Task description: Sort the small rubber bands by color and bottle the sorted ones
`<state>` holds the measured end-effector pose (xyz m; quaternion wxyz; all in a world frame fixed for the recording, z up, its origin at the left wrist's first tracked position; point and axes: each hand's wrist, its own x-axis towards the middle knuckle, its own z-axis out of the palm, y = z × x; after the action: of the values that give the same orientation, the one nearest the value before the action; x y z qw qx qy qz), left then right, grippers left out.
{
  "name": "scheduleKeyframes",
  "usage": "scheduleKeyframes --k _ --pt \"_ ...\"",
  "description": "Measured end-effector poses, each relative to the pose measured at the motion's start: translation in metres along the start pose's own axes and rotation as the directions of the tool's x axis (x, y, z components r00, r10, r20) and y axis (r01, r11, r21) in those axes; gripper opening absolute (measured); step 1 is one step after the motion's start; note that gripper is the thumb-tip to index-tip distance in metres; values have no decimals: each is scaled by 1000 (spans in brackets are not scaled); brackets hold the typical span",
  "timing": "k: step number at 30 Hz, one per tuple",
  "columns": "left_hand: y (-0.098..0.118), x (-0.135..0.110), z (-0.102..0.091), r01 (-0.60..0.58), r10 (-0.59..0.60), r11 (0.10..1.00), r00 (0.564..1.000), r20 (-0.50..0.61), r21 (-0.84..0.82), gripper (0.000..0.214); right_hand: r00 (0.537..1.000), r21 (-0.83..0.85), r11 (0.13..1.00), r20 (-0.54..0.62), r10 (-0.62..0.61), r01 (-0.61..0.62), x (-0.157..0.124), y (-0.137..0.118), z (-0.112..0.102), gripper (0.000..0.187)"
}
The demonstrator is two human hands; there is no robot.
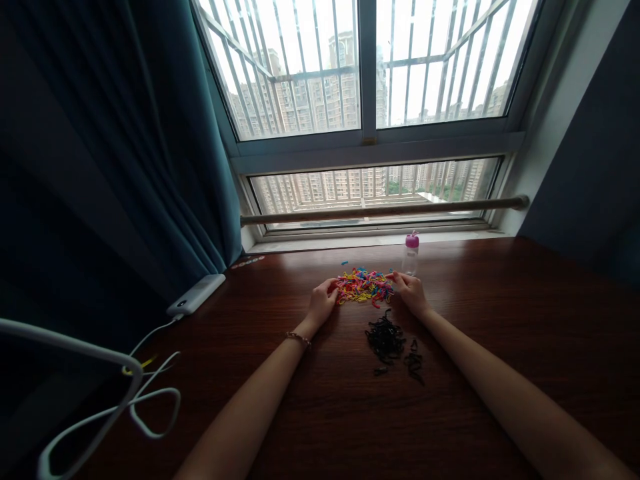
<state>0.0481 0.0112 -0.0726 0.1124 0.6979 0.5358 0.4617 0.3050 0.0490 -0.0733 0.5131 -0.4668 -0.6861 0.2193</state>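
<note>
A heap of small colourful bands [364, 287], which look like hair ties in pink, yellow, red and blue, lies on the brown wooden table. My left hand [323, 300] rests at the heap's left edge, fingers curved and slightly apart, touching the bands. At the right edge, my right hand [409, 291] reaches in with fingers stretched toward the bands. Nearer to me is a pile of black bands [386, 339], with a smaller black cluster [414, 363] to its right. One blue piece [345, 263] sits apart behind the colourful heap.
A clear bottle with a pink cap [411, 250] stands just behind my right hand. On the left lie a white power bank [197, 295] and a looped white cable [155, 393]. Blue curtains [165, 133] hang beside the barred window; a rail [380, 212] crosses its lower part.
</note>
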Motion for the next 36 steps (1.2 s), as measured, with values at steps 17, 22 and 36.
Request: scheduleKeyframes --k 17,22,36 --pt "16 -14 -8 -72 72 963 997 11 258 46 931 -129 973 338 -139 192 -37 -32 9 36" --pt "24 -19 -4 -253 195 884 964 183 392 45 902 -67 986 418 -110 151 -64 -45 -4 31" --pt "25 -25 -6 -293 241 835 956 170 466 43 922 8 1000 388 -5 2 -73 -52 -18 34"
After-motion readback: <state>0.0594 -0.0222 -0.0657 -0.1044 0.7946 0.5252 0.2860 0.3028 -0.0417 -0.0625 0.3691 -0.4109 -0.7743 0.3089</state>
